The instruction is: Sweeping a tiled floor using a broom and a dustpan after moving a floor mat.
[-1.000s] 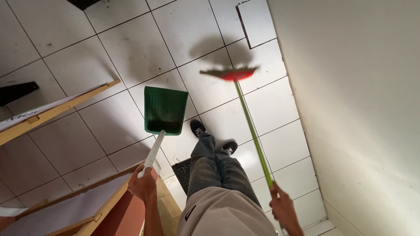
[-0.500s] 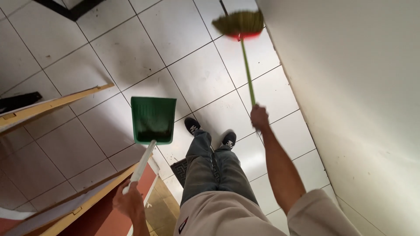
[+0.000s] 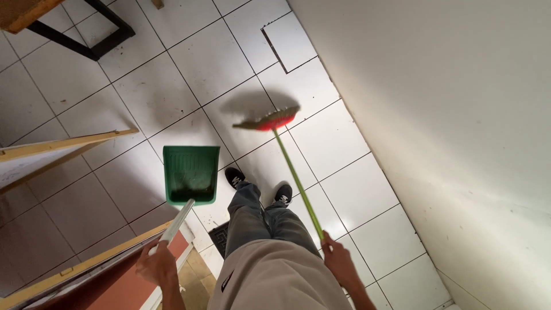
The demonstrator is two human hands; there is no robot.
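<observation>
Open tiled floor [image 3: 143, 97] ahead; wall [image 3: 447, 115] blocks right.

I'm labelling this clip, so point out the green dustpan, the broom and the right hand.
green dustpan [image 3: 190, 175], head view, on the middle of its scoop.
broom [image 3: 267, 120], head view, on its red head.
right hand [image 3: 338, 261], head view, on the back of the hand.

Sweeping gear in both hands over a white tiled floor

The left hand [image 3: 156, 265] grips the pale handle of a green dustpan [image 3: 190, 174], whose pan hangs above the tiled floor [image 3: 143, 97]. The right hand [image 3: 338, 262] is closed round the green stick of a broom [image 3: 268, 121] with a red head, bristles blurred, its shadow on the tiles just behind. Two black shoes [image 3: 234, 177] stand between pan and stick. A white wall [image 3: 447, 115] runs along the right; wooden boards [image 3: 63, 143] lie at the left.
</observation>
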